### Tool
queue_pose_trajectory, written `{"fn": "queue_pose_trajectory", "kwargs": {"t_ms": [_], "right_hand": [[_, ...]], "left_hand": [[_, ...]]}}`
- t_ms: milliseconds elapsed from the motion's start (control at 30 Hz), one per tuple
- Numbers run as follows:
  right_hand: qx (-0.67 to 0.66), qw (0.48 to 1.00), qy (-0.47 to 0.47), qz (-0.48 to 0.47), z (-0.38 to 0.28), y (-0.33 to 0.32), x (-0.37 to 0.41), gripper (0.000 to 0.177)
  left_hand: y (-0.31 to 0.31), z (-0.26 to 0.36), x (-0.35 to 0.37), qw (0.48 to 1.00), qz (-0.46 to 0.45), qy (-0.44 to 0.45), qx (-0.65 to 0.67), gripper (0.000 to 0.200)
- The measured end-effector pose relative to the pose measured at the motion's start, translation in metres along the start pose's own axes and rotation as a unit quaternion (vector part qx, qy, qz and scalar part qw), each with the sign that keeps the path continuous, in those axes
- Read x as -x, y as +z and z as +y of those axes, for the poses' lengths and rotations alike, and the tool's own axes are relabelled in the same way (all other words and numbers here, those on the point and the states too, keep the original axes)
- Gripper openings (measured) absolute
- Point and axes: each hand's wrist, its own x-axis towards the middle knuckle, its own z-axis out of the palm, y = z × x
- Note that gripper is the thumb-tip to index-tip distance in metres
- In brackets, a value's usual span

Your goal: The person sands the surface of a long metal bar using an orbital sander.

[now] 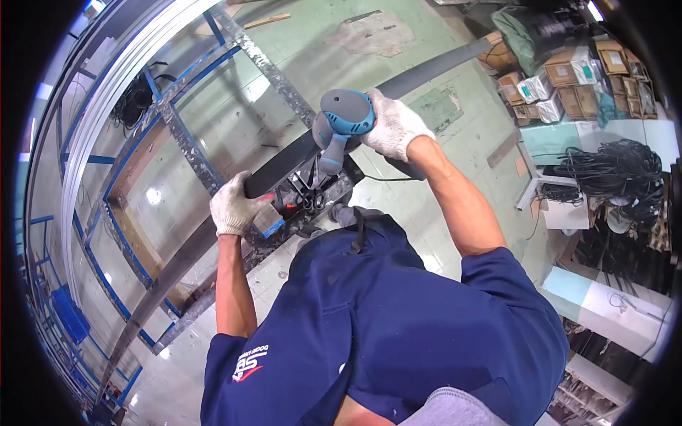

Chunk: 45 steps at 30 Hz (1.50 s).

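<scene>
A white knitted glove covers my right hand (392,126), which is wrapped round the body of a teal and grey orbital sander (347,113). The sander's front handle (332,157) points toward me, and its pad is hidden under the body. The tool rests over a long, narrow dark board (284,165) that runs diagonally across the view. My left hand (234,206), gloved too, grips the board left of the sander, with its thumb on the near side. Whether the pad touches the board cannot be seen.
A blue-edged metal frame (170,113) supports the board. Below the sander, a small paint-spattered stand (312,199) holds several hand tools. A power cord (387,179) runs off to the right. Cardboard boxes (568,78) and coiled black cables (616,170) lie along the right side.
</scene>
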Motion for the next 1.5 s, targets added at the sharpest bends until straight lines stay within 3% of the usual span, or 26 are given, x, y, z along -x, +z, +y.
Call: {"fn": "queue_pose_trajectory", "kwargs": {"t_ms": [267,400,467,600,800,900,1000,1133,1267,1400,1500], "right_hand": [[-0.133,0.991,0.011,0.017,0.053,-0.072,-0.039,0.084],[-0.084,0.988,0.124,0.045,0.136,-0.103,-0.080,0.074],[-0.107,0.980,0.149,0.076,0.163,-0.123,-0.089,0.064],[-0.121,0.966,0.211,0.084,0.239,-0.155,-0.124,0.064],[-0.177,0.943,0.259,0.110,0.317,-0.185,-0.148,0.042],[-0.146,0.946,0.263,0.124,0.327,-0.182,-0.145,0.038],[-0.135,0.956,0.235,0.114,0.281,-0.170,-0.114,0.054],[-0.106,0.964,0.227,0.085,0.236,-0.148,-0.080,0.062],[-0.112,0.962,0.235,0.083,0.232,-0.149,-0.078,0.059],[-0.155,0.949,0.253,0.107,0.273,-0.160,-0.108,0.049],[-0.147,0.955,0.239,0.094,0.258,-0.165,-0.107,0.050]], "left_hand": [[-0.003,0.010,-0.003,0.998,-0.020,-0.054,-0.004,0.079],[-0.004,0.013,-0.004,0.999,-0.014,-0.052,0.002,0.076],[0.000,0.014,-0.004,0.999,0.001,-0.052,0.007,0.072],[-0.001,0.021,-0.005,0.999,0.015,-0.049,-0.001,0.069],[-0.001,0.022,-0.006,0.998,0.020,-0.053,-0.002,0.066],[-0.003,0.024,-0.006,0.998,0.023,-0.053,0.005,0.065],[-0.004,0.026,-0.007,0.998,0.023,-0.053,0.014,0.066],[-0.004,0.027,-0.007,0.998,0.023,-0.053,0.022,0.066],[-0.001,0.021,-0.006,0.998,0.013,-0.057,0.005,0.072],[0.001,0.020,-0.005,0.998,0.016,-0.054,0.002,0.073],[0.002,0.017,-0.005,0.998,0.017,-0.054,-0.003,0.073]]}}
